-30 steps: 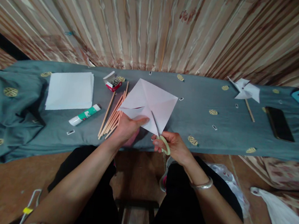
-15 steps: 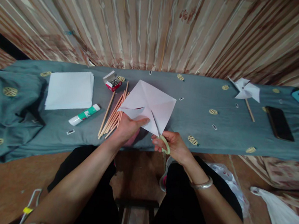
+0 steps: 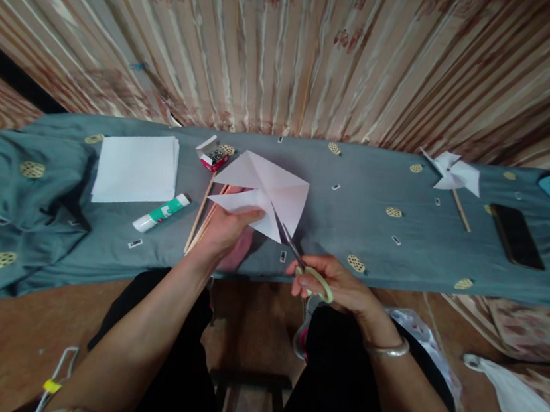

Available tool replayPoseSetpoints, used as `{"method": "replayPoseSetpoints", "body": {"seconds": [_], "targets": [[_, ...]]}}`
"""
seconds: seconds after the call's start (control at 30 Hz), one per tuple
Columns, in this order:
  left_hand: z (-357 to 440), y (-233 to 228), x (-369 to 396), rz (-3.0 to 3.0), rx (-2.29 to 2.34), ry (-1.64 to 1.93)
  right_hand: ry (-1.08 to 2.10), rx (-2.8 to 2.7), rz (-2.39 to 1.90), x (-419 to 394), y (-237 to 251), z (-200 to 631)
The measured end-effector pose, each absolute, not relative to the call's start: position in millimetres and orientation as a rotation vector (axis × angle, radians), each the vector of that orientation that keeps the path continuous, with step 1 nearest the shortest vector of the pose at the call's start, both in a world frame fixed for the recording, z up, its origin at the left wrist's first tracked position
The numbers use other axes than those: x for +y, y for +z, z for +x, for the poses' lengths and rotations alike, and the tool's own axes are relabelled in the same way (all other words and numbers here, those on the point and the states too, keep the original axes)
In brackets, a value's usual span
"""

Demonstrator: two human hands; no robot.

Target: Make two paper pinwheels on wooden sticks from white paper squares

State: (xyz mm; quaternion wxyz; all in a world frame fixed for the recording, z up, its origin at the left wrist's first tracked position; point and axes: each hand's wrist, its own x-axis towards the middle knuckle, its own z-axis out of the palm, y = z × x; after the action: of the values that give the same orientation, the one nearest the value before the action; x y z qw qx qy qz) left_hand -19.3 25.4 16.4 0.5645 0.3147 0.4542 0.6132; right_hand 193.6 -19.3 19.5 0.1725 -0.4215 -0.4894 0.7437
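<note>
A little red box (image 3: pixel 213 162) sits with its flap up on the far left part of the surface (image 3: pixel 363 223), and it holds small shiny bits (image 3: pixel 217 155), too tiny to count. The square paper (image 3: pixel 282 181) is in the middle, just right of the box, with two slits in its near side. The left hand (image 3: pixel 228 230) pinches its near left part, thumb on top. The right hand (image 3: pixel 333 281) is closed around the scissors (image 3: pixel 325 288), with the blades at the near right slit. The paper and left hand hide most of the sticks (image 3: pixel 198 215), so I can't count them. A pink thing (image 3: pixel 238 249) pokes out under the left hand, hard to make out. A blue-edged thing (image 3: pixel 548 185) is cut off at the far right. There is one glue stick (image 3: pixel 162 213) and one paper pile (image 3: pixel 136 170) on the left, and one pinwheel (image 3: pixel 457 173) and one phone (image 3: pixel 516 236) on the right.
</note>
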Motion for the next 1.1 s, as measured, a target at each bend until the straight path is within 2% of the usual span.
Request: {"method": "replayPoseSetpoints", "body": {"seconds": [0.13, 0.33, 0.4, 0.63, 0.87, 1.1], "targets": [[-27.5, 19.8, 26.3, 0.655, 1.074, 1.466, 2.061, -1.441, -1.217, -16.2, 25.6, 228.3], [-21.0, 18.1, 16.3, 0.627, 1.035, 1.295, 1.383, -1.095, -1.354, 6.1, 24.7, 239.9], [-16.7, 14.9, 12.0, 0.625, 1.039, 1.203, 1.281, -1.054, -1.367, 15.9, 20.7, 236.2], [-10.3, 8.6, 1.8, 0.665, 1.012, 0.977, 1.475, -1.092, -1.316, 30.2, 18.5, 224.6], [-10.4, 12.7, 2.5, 0.633, 1.017, 0.978, 1.718, -0.942, -1.268, 23.9, 24.6, 206.6], [-3.4, 34.6, 6.9, 0.516, 0.656, 1.085, 1.393, -0.681, -1.2, 34.9, 6.6, 192.8]]}}
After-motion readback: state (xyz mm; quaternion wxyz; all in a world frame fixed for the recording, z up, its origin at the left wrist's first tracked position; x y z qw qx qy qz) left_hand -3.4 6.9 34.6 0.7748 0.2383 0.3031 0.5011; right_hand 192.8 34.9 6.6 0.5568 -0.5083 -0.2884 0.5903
